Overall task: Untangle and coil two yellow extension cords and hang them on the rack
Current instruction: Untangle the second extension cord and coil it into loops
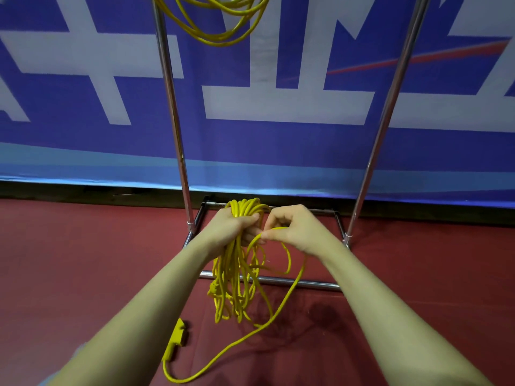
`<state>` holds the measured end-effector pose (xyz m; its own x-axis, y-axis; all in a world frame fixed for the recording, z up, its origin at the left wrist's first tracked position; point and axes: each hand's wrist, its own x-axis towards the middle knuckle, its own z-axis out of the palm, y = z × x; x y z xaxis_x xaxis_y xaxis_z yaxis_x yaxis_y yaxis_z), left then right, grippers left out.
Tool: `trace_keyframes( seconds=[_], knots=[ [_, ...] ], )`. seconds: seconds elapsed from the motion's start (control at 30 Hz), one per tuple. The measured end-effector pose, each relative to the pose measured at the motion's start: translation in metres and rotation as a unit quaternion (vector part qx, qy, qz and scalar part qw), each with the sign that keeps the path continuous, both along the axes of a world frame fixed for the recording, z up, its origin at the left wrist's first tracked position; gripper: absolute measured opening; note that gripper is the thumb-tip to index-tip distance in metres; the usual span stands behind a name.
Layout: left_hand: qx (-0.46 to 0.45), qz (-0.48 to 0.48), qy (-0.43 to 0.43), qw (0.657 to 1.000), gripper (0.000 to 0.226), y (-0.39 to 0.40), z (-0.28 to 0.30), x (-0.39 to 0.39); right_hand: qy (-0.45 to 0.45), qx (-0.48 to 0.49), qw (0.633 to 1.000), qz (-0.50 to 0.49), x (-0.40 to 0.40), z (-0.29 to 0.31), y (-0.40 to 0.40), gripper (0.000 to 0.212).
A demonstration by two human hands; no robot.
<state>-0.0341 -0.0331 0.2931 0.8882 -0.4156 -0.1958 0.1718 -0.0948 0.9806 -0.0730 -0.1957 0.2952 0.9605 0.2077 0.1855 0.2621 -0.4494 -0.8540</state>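
Observation:
My left hand (232, 225) grips the top of a bundle of yellow cord loops (232, 285) that hang down in front of the rack's base. My right hand (295, 229) pinches a strand of the same cord right beside the left hand. From there a loose strand (281, 310) curves down to the red floor and runs to a yellow socket block (175, 339) lying at the lower left. A second yellow cord (220, 23), coiled, hangs at the top of the metal rack (174, 112).
The rack has two slanting chrome uprights and a rectangular base frame (278, 280) on the red floor (83, 260). Behind it hangs a blue banner (278, 151) with white characters. The floor spreads out left and right of the rack.

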Motion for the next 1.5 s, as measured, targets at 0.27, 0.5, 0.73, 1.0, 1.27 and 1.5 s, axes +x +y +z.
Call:
trace_keyframes(
  seconds=[0.27, 0.5, 0.73, 1.0, 1.27, 1.5],
  knots=[
    [-0.015, 0.024, 0.01, 1.0, 0.038, -0.005, -0.001, 0.001, 0.045, 0.069, 0.996, -0.045, 0.001, -0.009, -0.01, 0.014],
    [-0.062, 0.058, -0.002, 0.996, 0.036, 0.005, 0.007, 0.012, 0.102, 0.234, 0.963, -0.09, -0.006, -0.032, -0.023, 0.014],
    [-0.043, 0.059, 0.019, 0.997, 0.02, 0.011, 0.01, 0.012, -0.015, 0.123, 0.99, -0.068, 0.0, -0.004, -0.016, 0.022],
    [0.029, 0.009, -0.017, 0.999, 0.029, 0.003, 0.002, 0.005, -0.031, -0.051, 0.996, -0.061, 0.008, -0.006, 0.002, 0.016],
    [-0.062, 0.087, -0.012, 0.994, 0.029, 0.003, 0.006, 0.012, 0.089, 0.13, 0.986, -0.052, 0.0, -0.014, -0.019, 0.015],
    [-0.026, 0.087, -0.031, 0.995, 0.025, 0.007, 0.004, 0.016, 0.094, 0.062, 0.991, -0.075, 0.001, -0.025, -0.025, 0.02]
  ],
)
